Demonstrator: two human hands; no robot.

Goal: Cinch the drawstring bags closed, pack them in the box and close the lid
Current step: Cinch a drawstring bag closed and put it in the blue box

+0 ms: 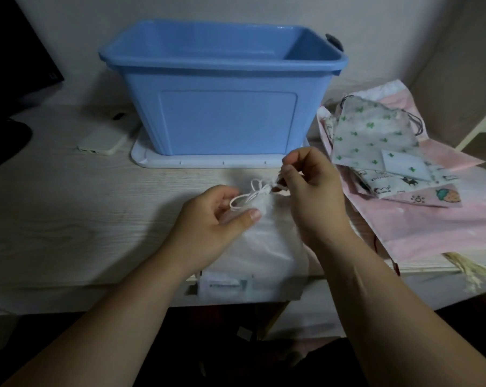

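A white drawstring bag [264,247] lies on the table in front of me, its bottom hanging over the front edge and its neck gathered tight. My left hand [211,227] holds the bunched neck, with the white cord loops [246,198] lying over its fingers. My right hand [311,191] pinches the cord ends just right of the neck. Behind the bag stands the open blue box [222,88], resting on its pale lid [152,160]. To the right lies a pile of flat bags: a cactus-print one [376,135] on top, cartoon-print ones and a big pink one [420,227] beneath.
A white phone [105,141] lies left of the lid. A dark monitor [10,51] and a dark object fill the far left. A tasselled cord [471,272] hangs over the table's front edge at the right. A wall stands close behind the box.
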